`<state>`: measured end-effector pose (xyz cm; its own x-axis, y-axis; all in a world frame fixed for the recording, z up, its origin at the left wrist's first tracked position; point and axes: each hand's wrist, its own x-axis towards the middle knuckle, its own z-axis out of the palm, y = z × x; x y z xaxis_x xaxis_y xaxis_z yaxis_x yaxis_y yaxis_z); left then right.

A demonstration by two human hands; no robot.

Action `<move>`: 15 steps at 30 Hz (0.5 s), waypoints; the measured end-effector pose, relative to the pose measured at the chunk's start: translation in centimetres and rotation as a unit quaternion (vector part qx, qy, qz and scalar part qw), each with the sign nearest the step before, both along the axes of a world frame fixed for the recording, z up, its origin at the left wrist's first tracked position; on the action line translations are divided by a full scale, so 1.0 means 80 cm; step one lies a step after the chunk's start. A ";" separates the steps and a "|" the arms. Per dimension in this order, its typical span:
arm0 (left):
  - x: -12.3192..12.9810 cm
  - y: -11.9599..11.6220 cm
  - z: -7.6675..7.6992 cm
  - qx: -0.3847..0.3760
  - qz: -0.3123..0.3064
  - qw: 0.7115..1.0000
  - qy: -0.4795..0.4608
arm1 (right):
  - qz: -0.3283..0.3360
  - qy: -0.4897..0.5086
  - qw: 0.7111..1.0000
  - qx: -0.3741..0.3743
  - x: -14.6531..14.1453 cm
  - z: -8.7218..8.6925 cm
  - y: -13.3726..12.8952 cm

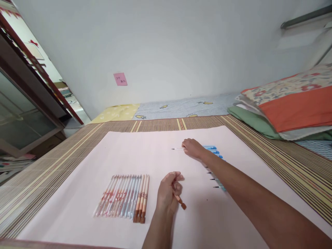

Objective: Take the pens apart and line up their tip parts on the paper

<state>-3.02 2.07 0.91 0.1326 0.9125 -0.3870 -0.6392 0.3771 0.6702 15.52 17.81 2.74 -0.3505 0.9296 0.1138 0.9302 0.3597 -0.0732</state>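
My left hand (168,190) is curled just above the pink sheet, thumb and fingers closed around a brown-ended pen (181,203). Only that pen's end sticks out below the palm. Farther off, my right hand (193,148) pinches a slim white pen (178,149) whose dark tip points left; its other end is hidden by the hand. Blue-ended pens (214,151) lie just right of this hand. Nearer me, several dark-tipped pens (214,179) are partly covered by my right forearm. Left of my left hand, clear printed pens (119,197) lie side by side, with brown-ended pens (141,200) beside them.
The pink sheet (129,152) lies on a striped mat (77,145). Folded bedding (298,103) is piled at the right. A checked cloth (176,108) runs along the wall, which bears a pink note (120,79). A glass-fronted cabinet (20,114) stands at the left.
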 end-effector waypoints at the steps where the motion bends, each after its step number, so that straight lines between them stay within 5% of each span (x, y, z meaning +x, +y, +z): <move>1: 0.000 0.000 0.000 0.002 -0.003 1.000 -0.001 | 0.001 -0.004 1.000 0.001 0.001 0.001 0.000; 15: 0.001 -0.001 0.001 0.005 -0.010 1.000 -0.002 | -0.017 0.006 1.000 0.001 0.008 -0.002 -0.006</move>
